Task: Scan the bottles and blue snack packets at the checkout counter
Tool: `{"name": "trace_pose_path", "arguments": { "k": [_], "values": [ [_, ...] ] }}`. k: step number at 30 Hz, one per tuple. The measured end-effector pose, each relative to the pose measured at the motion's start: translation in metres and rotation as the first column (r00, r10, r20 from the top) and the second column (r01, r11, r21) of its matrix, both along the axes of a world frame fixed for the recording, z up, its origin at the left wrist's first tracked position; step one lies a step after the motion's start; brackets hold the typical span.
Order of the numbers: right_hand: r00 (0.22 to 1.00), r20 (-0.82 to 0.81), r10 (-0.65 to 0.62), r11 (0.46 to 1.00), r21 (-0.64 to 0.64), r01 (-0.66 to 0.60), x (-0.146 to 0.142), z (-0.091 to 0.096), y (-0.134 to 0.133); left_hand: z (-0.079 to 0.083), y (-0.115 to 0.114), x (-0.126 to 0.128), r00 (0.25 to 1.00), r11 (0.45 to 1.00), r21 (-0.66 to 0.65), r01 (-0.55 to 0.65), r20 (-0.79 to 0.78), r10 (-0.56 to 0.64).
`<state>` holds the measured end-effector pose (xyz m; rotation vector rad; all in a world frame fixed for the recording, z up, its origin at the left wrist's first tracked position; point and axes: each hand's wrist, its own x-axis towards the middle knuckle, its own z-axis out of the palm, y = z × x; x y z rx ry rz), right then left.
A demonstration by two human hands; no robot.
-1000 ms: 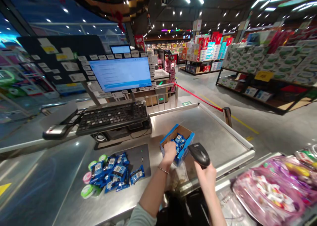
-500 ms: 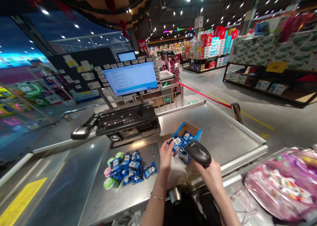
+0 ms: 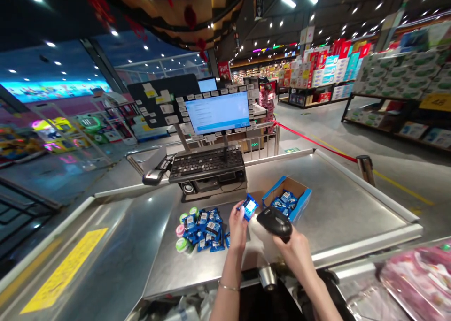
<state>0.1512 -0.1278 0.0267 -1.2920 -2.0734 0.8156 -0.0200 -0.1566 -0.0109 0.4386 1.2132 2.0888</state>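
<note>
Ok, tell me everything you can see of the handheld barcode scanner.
The handheld barcode scanner is black, with glossy plastic-looking casing and a rounded head. The right hand grips it from below, with the head tilted toward the blue packet in the left hand, close to but apart from it. It is held above the steel checkout counter. Its scan window is hidden.

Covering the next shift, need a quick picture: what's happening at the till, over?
Left hand holding blue packet. Right hand gripping black handheld scanner, close beside packet. Open cardboard box of packets just beyond scanner.
</note>
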Motion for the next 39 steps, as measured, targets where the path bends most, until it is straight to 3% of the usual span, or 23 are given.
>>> {"name": "trace_pose_path", "arguments": {
  "k": [6,10,13,16,18,23,26,31,34,37,39],
  "values": [
    [1.0,-0.006,0.021,1.0,0.007,-0.021,-0.006,0.0,0.0,-0.014,-0.001,-0.012,1.0,0.999,-0.035,-0.012,-0.028,0.011],
    [1.0,0.008,-0.005,0.999,-0.044,0.005,-0.008,-0.005,0.0,-0.033,-0.021,-0.02,0.945,0.97,-0.175,-0.167,-0.309,0.107],
    [1.0,0.008,0.022,0.999,-0.033,-0.022,-0.011,-0.011,-0.003,-0.056,-0.048,-0.024,0.786,0.902,-0.236,-0.36,-0.599,0.157],
    [0.999,-0.004,0.052,0.999,-0.008,-0.052,-0.016,-0.016,-0.008,-0.078,-0.07,-0.023,0.687,0.811,-0.313,-0.495,-0.713,0.144],
    [0.998,-0.003,0.063,0.998,-0.011,-0.063,-0.02,-0.019,-0.012,-0.086,-0.078,-0.023,0.598,0.748,-0.358,-0.559,-0.799,0.064],
    [0.995,0.017,0.099,0.995,-0.011,-0.099,-0.025,-0.023,-0.017,-0.08,-0.084,-0.025,0.161,0.583,-0.271,-0.766,-0.959,-0.234],
    [0.994,0.023,0.107,0.994,0.01,-0.107,-0.024,-0.021,-0.017,-0.075,-0.086,-0.023,0.049,0.529,-0.229,-0.817,-0.942,-0.332],
    [0.996,-0.013,0.088,0.996,0.026,-0.088,-0.022,-0.017,-0.015,-0.083,-0.086,-0.008,-0.037,0.569,-0.254,-0.782,-0.893,-0.449],
    [0.996,-0.015,0.088,0.996,0.011,-0.087,-0.021,-0.018,-0.013,-0.087,-0.082,-0.007,-0.039,0.509,-0.267,-0.818,-0.858,-0.512],
    [0.996,0.0,0.09,0.996,-0.003,-0.09,-0.018,-0.022,-0.008,-0.084,-0.078,-0.016,0.018,0.417,-0.291,-0.861,-0.838,-0.545],
    [0.997,0.013,0.082,0.997,-0.01,-0.082,-0.015,-0.026,-0.004,-0.078,-0.074,-0.021,0.048,0.398,-0.303,-0.866,-0.842,-0.537]
  ]
}}
